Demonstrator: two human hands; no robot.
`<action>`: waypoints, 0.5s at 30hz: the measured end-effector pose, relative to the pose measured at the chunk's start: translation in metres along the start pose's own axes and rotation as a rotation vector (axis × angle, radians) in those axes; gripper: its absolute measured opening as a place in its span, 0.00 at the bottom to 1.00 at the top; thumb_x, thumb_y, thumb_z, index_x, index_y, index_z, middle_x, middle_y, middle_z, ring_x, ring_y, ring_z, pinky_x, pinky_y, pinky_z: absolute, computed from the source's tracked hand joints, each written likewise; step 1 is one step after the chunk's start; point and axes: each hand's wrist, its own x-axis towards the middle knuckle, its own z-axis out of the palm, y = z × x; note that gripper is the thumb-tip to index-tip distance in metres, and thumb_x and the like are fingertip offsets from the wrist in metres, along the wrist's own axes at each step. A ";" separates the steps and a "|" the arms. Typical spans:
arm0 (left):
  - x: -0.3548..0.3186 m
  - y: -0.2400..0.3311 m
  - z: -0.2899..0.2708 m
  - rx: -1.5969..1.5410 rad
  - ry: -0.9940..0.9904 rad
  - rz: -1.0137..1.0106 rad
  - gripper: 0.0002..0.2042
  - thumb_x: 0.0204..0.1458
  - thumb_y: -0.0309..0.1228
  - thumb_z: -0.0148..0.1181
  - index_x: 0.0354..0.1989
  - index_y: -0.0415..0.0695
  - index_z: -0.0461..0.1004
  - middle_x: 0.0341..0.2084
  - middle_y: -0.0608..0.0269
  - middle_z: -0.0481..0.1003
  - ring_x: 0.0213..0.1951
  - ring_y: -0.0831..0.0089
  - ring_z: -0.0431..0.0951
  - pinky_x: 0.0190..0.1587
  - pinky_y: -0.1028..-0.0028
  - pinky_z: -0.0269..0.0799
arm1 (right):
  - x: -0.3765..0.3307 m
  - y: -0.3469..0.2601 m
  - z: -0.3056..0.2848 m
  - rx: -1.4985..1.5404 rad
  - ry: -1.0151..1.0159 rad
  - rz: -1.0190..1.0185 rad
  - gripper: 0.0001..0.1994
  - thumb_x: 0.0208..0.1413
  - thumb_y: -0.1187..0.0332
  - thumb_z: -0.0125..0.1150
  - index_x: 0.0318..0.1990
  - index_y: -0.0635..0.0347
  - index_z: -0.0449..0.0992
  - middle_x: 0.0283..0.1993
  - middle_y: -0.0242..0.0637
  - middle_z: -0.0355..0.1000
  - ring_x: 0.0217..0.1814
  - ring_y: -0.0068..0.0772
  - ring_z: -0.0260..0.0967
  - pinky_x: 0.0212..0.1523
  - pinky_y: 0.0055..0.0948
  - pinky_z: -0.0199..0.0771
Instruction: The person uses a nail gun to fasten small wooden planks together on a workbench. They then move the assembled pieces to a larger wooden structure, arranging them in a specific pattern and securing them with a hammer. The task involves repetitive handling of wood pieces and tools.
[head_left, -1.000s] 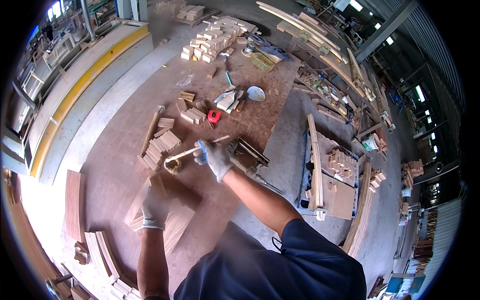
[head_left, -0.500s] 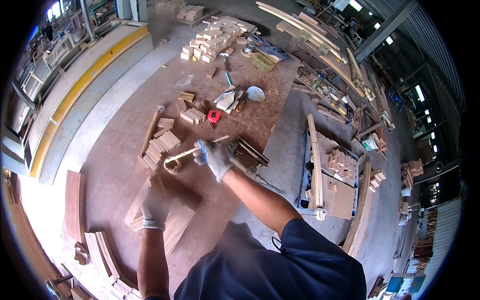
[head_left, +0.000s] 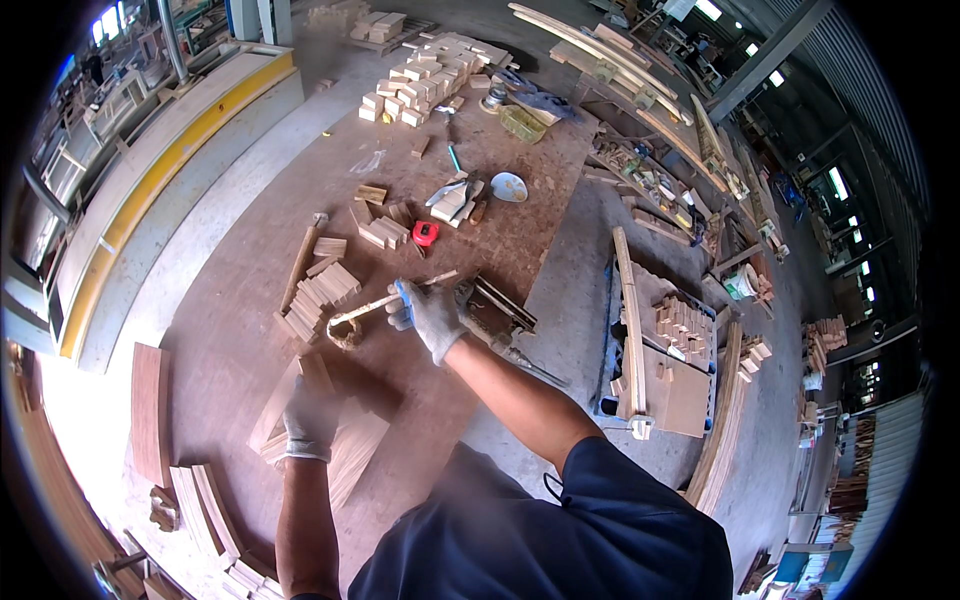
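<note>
My left hand, in a pale work glove, is closed on a small wooden block that sticks up past its fingers. Lens haze blurs this hand. Beneath it are a wooden board and more pale wood. My right hand, gloved with blue on the fingertips, is closed round a thin wooden stick. The stick's left end is over a small brownish ring-shaped thing, perhaps a pot; contact is unclear. Right beside that hand lies a power-tool-like object, partly hidden by it.
Stacked wooden blocks and a mallet-like tool lie ahead on the brown table. Farther are a red tape measure, a white dish and a large block pile. A pallet with wood stands right.
</note>
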 end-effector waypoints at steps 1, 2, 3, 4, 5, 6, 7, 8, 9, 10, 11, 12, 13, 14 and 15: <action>-0.001 0.003 0.002 0.066 0.003 0.015 0.23 0.70 0.47 0.48 0.62 0.44 0.72 0.49 0.49 0.81 0.42 0.54 0.83 0.45 0.52 0.82 | 0.000 0.000 -0.001 -0.002 0.002 -0.001 0.17 0.68 0.57 0.64 0.43 0.66 0.83 0.29 0.37 0.82 0.21 0.25 0.77 0.21 0.23 0.78; -0.001 0.005 0.005 0.132 0.006 0.030 0.23 0.70 0.47 0.48 0.62 0.44 0.72 0.49 0.49 0.81 0.42 0.54 0.83 0.45 0.52 0.82 | 0.001 0.001 -0.002 -0.003 0.004 -0.002 0.17 0.68 0.57 0.64 0.43 0.66 0.83 0.29 0.37 0.82 0.21 0.25 0.77 0.22 0.23 0.78; -0.002 0.006 0.006 0.203 0.009 0.044 0.23 0.70 0.47 0.48 0.62 0.44 0.72 0.49 0.50 0.81 0.42 0.54 0.83 0.45 0.52 0.82 | 0.000 0.001 -0.002 -0.005 0.005 -0.002 0.17 0.68 0.57 0.64 0.43 0.66 0.83 0.29 0.37 0.82 0.21 0.25 0.77 0.22 0.23 0.78; -0.002 0.007 0.007 0.229 0.013 0.049 0.23 0.70 0.47 0.48 0.62 0.44 0.72 0.49 0.50 0.81 0.42 0.54 0.83 0.45 0.52 0.81 | 0.000 0.000 -0.002 -0.002 0.005 -0.001 0.17 0.68 0.57 0.64 0.43 0.66 0.83 0.29 0.37 0.82 0.21 0.25 0.77 0.22 0.23 0.78; -0.003 0.008 0.008 0.254 0.016 0.054 0.23 0.70 0.47 0.48 0.62 0.44 0.72 0.49 0.50 0.81 0.42 0.54 0.83 0.45 0.52 0.81 | -0.001 0.000 -0.003 0.001 0.005 0.001 0.17 0.68 0.57 0.64 0.43 0.66 0.83 0.29 0.37 0.82 0.21 0.25 0.77 0.22 0.23 0.78; -0.002 0.005 0.006 0.233 0.023 0.052 0.23 0.70 0.47 0.48 0.62 0.43 0.72 0.49 0.50 0.81 0.42 0.54 0.83 0.45 0.52 0.81 | -0.002 -0.001 -0.001 0.003 0.003 0.003 0.17 0.68 0.57 0.64 0.43 0.66 0.83 0.29 0.37 0.82 0.21 0.25 0.77 0.22 0.23 0.78; -0.002 0.002 0.004 0.189 0.022 0.041 0.23 0.70 0.47 0.48 0.62 0.43 0.72 0.49 0.50 0.81 0.42 0.54 0.83 0.45 0.52 0.81 | -0.003 -0.003 0.000 0.002 0.003 0.009 0.15 0.68 0.59 0.63 0.43 0.66 0.83 0.30 0.37 0.81 0.21 0.25 0.77 0.22 0.23 0.79; -0.002 -0.001 0.001 0.146 0.021 0.030 0.23 0.70 0.47 0.48 0.62 0.43 0.72 0.49 0.50 0.81 0.42 0.54 0.83 0.45 0.52 0.81 | -0.003 -0.005 0.001 0.002 0.003 0.015 0.14 0.69 0.61 0.62 0.43 0.67 0.82 0.30 0.37 0.81 0.21 0.26 0.77 0.22 0.23 0.79; -0.001 -0.002 -0.001 0.080 0.010 0.010 0.23 0.70 0.47 0.48 0.62 0.43 0.72 0.49 0.50 0.81 0.42 0.54 0.83 0.45 0.52 0.81 | -0.004 -0.006 0.001 0.001 0.006 0.020 0.13 0.69 0.63 0.62 0.43 0.67 0.82 0.30 0.37 0.81 0.21 0.26 0.77 0.22 0.23 0.79; 0.000 -0.004 -0.002 0.031 0.005 -0.003 0.23 0.70 0.47 0.49 0.62 0.43 0.72 0.49 0.50 0.81 0.42 0.54 0.83 0.45 0.52 0.81 | -0.004 -0.006 0.001 0.002 0.010 0.025 0.13 0.69 0.63 0.62 0.43 0.67 0.82 0.30 0.37 0.81 0.21 0.26 0.77 0.22 0.23 0.79; 0.000 -0.005 -0.004 -0.018 0.000 -0.017 0.23 0.70 0.47 0.49 0.62 0.44 0.72 0.49 0.50 0.81 0.43 0.54 0.83 0.45 0.52 0.81 | -0.004 -0.007 0.002 0.002 0.013 0.030 0.13 0.69 0.63 0.62 0.43 0.67 0.82 0.30 0.37 0.81 0.21 0.26 0.77 0.22 0.23 0.79; 0.000 -0.006 -0.004 -0.051 0.000 -0.024 0.23 0.70 0.47 0.49 0.62 0.44 0.72 0.49 0.50 0.81 0.43 0.54 0.83 0.45 0.52 0.81 | -0.004 -0.006 0.002 0.003 0.017 0.034 0.13 0.69 0.63 0.62 0.43 0.67 0.82 0.30 0.37 0.81 0.21 0.26 0.77 0.21 0.23 0.79; 0.000 -0.008 -0.005 -0.030 0.004 -0.020 0.23 0.70 0.47 0.49 0.62 0.44 0.72 0.49 0.50 0.81 0.43 0.54 0.83 0.45 0.52 0.81 | -0.004 -0.006 0.002 0.002 0.015 0.030 0.13 0.69 0.63 0.62 0.43 0.66 0.82 0.30 0.37 0.80 0.21 0.26 0.77 0.21 0.23 0.79; 0.000 -0.009 -0.006 -0.010 0.008 -0.016 0.23 0.70 0.47 0.49 0.62 0.44 0.72 0.50 0.50 0.81 0.43 0.54 0.83 0.45 0.52 0.81 | -0.004 -0.006 0.002 0.002 0.012 0.027 0.13 0.69 0.63 0.62 0.43 0.66 0.82 0.30 0.37 0.80 0.21 0.26 0.77 0.21 0.23 0.79; 0.000 -0.008 -0.005 0.064 0.016 -0.003 0.22 0.70 0.47 0.49 0.62 0.44 0.73 0.50 0.50 0.81 0.43 0.54 0.83 0.45 0.52 0.81 | -0.004 -0.005 0.002 0.001 0.010 0.024 0.13 0.69 0.63 0.62 0.43 0.66 0.82 0.30 0.37 0.80 0.21 0.26 0.77 0.21 0.23 0.79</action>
